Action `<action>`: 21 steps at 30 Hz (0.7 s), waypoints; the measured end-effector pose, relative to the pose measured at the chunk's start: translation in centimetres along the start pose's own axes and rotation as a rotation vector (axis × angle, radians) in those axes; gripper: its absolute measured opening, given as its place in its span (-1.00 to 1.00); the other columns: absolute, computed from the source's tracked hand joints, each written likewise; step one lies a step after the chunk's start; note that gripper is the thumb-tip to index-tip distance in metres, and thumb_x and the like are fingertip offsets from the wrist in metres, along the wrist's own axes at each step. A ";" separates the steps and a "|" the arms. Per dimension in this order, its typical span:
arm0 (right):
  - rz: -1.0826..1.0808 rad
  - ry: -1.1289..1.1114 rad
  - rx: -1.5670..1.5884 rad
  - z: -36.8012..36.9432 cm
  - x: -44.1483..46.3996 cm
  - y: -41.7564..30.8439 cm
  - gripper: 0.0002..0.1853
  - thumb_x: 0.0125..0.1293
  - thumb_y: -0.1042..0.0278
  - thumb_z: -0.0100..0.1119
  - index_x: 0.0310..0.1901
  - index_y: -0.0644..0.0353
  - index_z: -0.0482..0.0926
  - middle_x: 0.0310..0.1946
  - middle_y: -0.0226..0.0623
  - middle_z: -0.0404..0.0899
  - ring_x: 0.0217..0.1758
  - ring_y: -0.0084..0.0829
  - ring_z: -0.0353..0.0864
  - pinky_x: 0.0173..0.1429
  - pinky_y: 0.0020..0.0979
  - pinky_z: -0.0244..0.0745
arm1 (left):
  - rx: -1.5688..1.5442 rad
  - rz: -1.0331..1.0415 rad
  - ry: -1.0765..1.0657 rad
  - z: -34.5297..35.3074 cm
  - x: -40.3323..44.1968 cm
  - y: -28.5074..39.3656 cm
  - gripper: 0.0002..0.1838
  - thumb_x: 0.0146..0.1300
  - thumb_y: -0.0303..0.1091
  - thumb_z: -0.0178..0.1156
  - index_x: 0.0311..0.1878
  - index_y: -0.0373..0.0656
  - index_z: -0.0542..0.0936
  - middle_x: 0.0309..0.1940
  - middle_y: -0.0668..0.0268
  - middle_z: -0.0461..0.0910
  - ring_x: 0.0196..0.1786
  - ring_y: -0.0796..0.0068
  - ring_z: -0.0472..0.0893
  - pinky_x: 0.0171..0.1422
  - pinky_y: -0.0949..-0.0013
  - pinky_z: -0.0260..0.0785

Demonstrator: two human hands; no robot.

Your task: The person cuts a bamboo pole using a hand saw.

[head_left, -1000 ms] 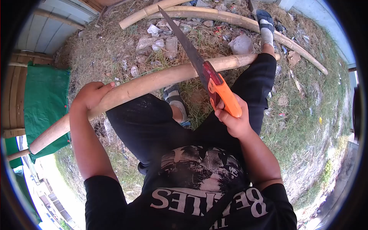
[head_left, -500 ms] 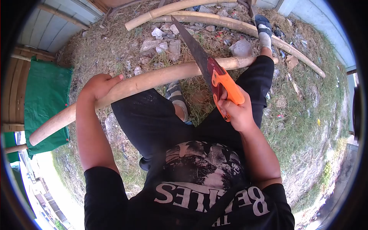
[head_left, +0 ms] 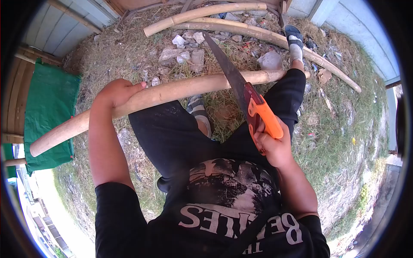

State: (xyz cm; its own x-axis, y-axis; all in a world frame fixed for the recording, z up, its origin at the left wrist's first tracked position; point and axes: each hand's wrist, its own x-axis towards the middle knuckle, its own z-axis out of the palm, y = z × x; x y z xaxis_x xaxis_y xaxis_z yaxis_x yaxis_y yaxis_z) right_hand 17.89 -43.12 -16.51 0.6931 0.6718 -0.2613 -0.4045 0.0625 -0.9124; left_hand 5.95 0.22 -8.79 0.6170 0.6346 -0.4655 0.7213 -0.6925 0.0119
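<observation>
A long bamboo pole [head_left: 172,92] lies slantwise across my thighs, its near-left end sticking out past my left arm. My left hand [head_left: 119,94] is wrapped over the pole left of its middle, thumb along the top; the fingers beneath are hidden. In my right hand [head_left: 274,142] is the orange handle of a handsaw [head_left: 234,79], its fingers closed around the grip. The dark blade crosses the pole between my knees and points up and away to the left. Whether the teeth sit in a cut cannot be made out.
More bamboo poles [head_left: 206,13] lie on the ground ahead, beyond several stones [head_left: 270,61]. A green sheet [head_left: 50,114] hangs at the left. My right foot [head_left: 294,41] is beside one far pole. Pale wall panels [head_left: 357,32] stand at the back right.
The saw and my right hand have moved down and to the right in view. My left hand appears slightly higher and further right, still on the pole. The whole view has shifted a little.
</observation>
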 end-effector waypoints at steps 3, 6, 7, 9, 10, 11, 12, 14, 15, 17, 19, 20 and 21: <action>-0.134 0.025 -0.135 -1.6 -3.5 0.1 -0.81 0.13 0.70 0.21 -0.24 0.24 0.48 -0.34 -0.30 0.54 -0.53 -0.58 0.48 -0.48 -0.54 0.33 | 0.052 -0.001 -0.012 -0.5 -0.7 0.8 -0.20 0.29 0.44 0.19 -0.09 -0.29 0.75 -0.21 -0.02 0.74 -0.05 0.03 0.73 0.13 0.11 0.50; -0.020 0.062 -0.051 -3.4 -6.5 -2.0 -0.82 0.07 0.66 0.23 -0.30 0.26 0.48 -0.44 -0.30 0.53 -0.58 -0.55 0.47 -0.50 -0.53 0.33 | 0.102 0.110 0.181 -0.4 -1.7 1.8 -0.22 0.21 0.43 0.28 0.02 -0.22 0.74 -0.13 0.00 0.74 0.01 0.04 0.72 0.18 0.10 0.51; -0.028 0.068 -0.037 -3.7 -7.2 -2.4 -0.83 0.06 0.65 0.24 -0.31 0.26 0.48 -0.47 -0.31 0.52 -0.58 -0.54 0.48 -0.51 -0.52 0.34 | 0.101 0.211 0.236 -0.1 -2.1 2.8 -0.20 0.16 0.43 0.32 0.05 -0.21 0.73 -0.11 0.00 0.74 0.02 0.03 0.72 0.18 0.08 0.52; -0.055 0.079 -0.011 -4.2 -7.8 -3.1 -0.83 0.04 0.64 0.25 -0.34 0.27 0.48 -0.51 -0.32 0.51 -0.58 -0.53 0.48 -0.51 -0.52 0.34 | 0.099 0.415 0.357 0.5 -2.8 6.3 -0.16 0.06 0.43 0.40 0.11 -0.19 0.71 -0.07 0.02 0.73 0.04 0.01 0.71 0.20 0.06 0.53; -0.086 0.058 0.065 -4.5 -7.3 -2.6 -0.82 0.06 0.61 0.27 -0.31 0.26 0.47 -0.51 -0.32 0.51 -0.58 -0.54 0.48 -0.52 -0.52 0.33 | 0.132 0.442 0.299 1.1 -2.5 8.2 -0.13 -0.02 0.42 0.45 0.11 -0.20 0.71 -0.06 0.03 0.73 0.04 -0.01 0.71 0.19 0.06 0.54; -0.130 0.066 0.073 -4.2 -6.5 -2.2 -0.82 0.07 0.61 0.26 -0.30 0.26 0.47 -0.51 -0.32 0.51 -0.58 -0.55 0.48 -0.52 -0.52 0.33 | 0.166 0.473 0.242 1.8 -1.8 10.1 -0.10 -0.11 0.40 0.51 0.10 -0.21 0.71 -0.05 0.03 0.73 0.05 -0.02 0.71 0.19 0.05 0.55; -0.174 0.074 0.082 -3.4 -5.2 -1.9 -0.81 0.08 0.62 0.26 -0.29 0.26 0.46 -0.52 -0.33 0.51 -0.59 -0.56 0.48 -0.53 -0.52 0.32 | 0.211 0.465 0.166 2.3 -0.9 11.6 -0.10 -0.12 0.40 0.51 0.10 -0.22 0.71 -0.04 0.04 0.74 0.06 -0.01 0.72 0.19 0.06 0.55; -0.244 0.066 0.076 -2.1 -2.0 -1.2 -0.82 0.13 0.64 0.25 -0.27 0.25 0.46 -0.52 -0.34 0.50 -0.59 -0.57 0.47 -0.52 -0.53 0.32 | 0.301 0.447 0.012 3.6 1.4 14.0 -0.10 -0.14 0.39 0.51 0.08 -0.23 0.72 -0.03 0.05 0.75 0.07 0.02 0.73 0.21 0.08 0.56; -0.268 0.046 0.063 -1.6 -0.1 -0.7 -0.82 0.16 0.66 0.23 -0.27 0.24 0.45 -0.52 -0.35 0.50 -0.59 -0.57 0.46 -0.52 -0.53 0.32 | 0.286 0.415 -0.046 4.2 2.2 14.4 -0.13 -0.15 0.32 0.53 0.09 -0.23 0.71 -0.01 0.05 0.75 0.07 0.02 0.73 0.21 0.08 0.56; -0.272 -0.012 0.096 -1.2 3.6 0.8 -0.85 0.22 0.68 0.19 -0.27 0.23 0.45 -0.51 -0.35 0.50 -0.60 -0.59 0.44 -0.51 -0.53 0.31 | 0.257 0.342 -0.168 5.4 3.4 14.8 -0.18 -0.16 0.18 0.57 0.11 -0.23 0.71 0.02 0.05 0.75 0.08 0.04 0.74 0.20 0.10 0.57; -0.233 -0.045 0.073 -0.7 6.7 1.7 -0.86 0.23 0.66 0.20 -0.27 0.23 0.45 -0.51 -0.36 0.50 -0.60 -0.60 0.43 -0.52 -0.53 0.30 | 0.254 0.332 -0.161 5.7 3.9 14.8 -0.25 -0.16 0.05 0.57 0.10 -0.22 0.72 0.03 0.05 0.75 0.07 0.06 0.74 0.19 0.10 0.58; -0.213 -0.062 0.060 -0.7 7.7 1.9 -0.86 0.23 0.65 0.20 -0.27 0.23 0.45 -0.50 -0.36 0.50 -0.61 -0.61 0.42 -0.52 -0.53 0.30 | 0.251 0.326 -0.157 5.8 4.1 14.7 -0.28 -0.16 -0.01 0.56 0.10 -0.21 0.72 0.03 0.05 0.75 0.07 0.07 0.75 0.18 0.11 0.59; -0.207 -0.079 0.048 -0.7 8.5 1.9 -0.86 0.23 0.65 0.20 -0.27 0.23 0.45 -0.50 -0.36 0.50 -0.60 -0.61 0.42 -0.51 -0.53 0.30 | 0.245 0.319 -0.154 5.6 4.1 14.8 -0.32 -0.15 -0.04 0.54 0.08 -0.20 0.73 0.02 0.05 0.75 0.06 0.07 0.75 0.17 0.11 0.60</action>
State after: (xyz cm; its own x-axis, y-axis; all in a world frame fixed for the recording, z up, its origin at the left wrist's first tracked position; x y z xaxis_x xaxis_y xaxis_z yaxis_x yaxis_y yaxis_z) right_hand 23.38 -37.83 -20.71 0.7161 0.6967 -0.0429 -0.2880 0.2389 -0.9273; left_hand 17.41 -9.33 -15.48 0.7297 0.3293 -0.5992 0.3941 -0.9187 -0.0250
